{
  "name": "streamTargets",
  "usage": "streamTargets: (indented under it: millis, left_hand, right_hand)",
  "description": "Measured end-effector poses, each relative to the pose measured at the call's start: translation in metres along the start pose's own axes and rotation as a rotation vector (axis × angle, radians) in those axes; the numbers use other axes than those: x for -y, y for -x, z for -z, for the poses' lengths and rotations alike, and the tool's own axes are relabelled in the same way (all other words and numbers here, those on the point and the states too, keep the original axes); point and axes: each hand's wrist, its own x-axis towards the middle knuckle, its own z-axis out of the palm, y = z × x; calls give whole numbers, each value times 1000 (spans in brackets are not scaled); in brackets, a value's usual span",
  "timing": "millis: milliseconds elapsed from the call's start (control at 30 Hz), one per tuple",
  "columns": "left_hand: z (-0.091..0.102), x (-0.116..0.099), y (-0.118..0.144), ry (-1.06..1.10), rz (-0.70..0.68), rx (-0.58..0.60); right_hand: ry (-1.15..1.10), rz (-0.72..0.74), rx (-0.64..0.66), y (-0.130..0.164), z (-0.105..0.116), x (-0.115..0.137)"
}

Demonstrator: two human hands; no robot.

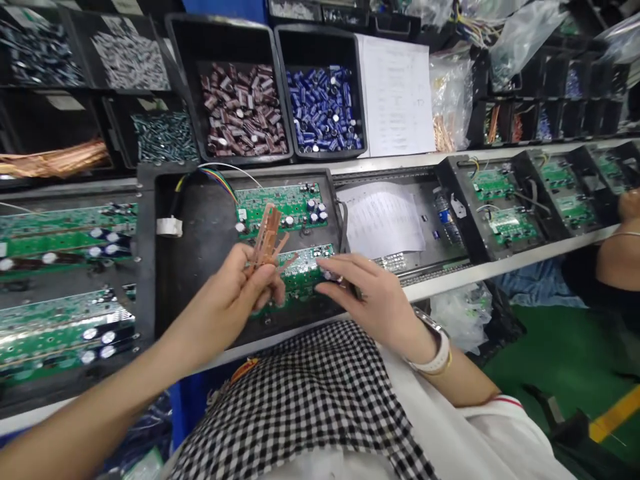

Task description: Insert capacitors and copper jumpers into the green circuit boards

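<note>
Over a black tray [200, 220], bunching copper strips [269, 233] in left hand [243, 287], right hand [375, 300] alongside.

Pinching strips between left thumb and fingers, tips angled up and away, above left part of near green board [303, 267]; bending right thumb and fingers around right end of same board, cannot tell whether gripping anything; farther off, far green board [280, 203], then brown capacitors [245, 107] left of blue capacitors [325, 110].

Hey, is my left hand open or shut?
Shut: your left hand is closed on copper strips, thumb and curled fingers around their lower part, upper ends sticking out.
</note>
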Motion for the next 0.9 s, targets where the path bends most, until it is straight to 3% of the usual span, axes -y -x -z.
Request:
streamTargets:
  millis: [100, 200, 300, 433, 500, 567, 700, 900]
  left_hand:
    - [-11, 0, 7, 14, -111, -36]
    - [-11, -3, 9, 99, -91, -93]
    - [-1, -6, 8, 274, -15, -118]
    - [20, -14, 2, 586, 183, 36]
    - [31, -18, -3, 622, 269, 75]
    - [43, -21, -9, 556, 277, -20]
    - [62, -16, -21, 443, 184, -307]
    - [64, -5, -29, 437, 240, -275]
  right_hand:
    - [-363, -33, -35, -31, -13, 11]
    - [-516, -41, -72, -53, -21, 12]
    - [-315, 91, -75, -72, -14, 11]
    - [113, 564, 132, -99, 4, 13]
    - [234, 698, 222, -113, 7, 8]
    - [331, 700, 251, -127, 4, -4]
    - [474, 541, 219, -152, -15, -42]
    - [566, 548, 264, -170, -44, -68]
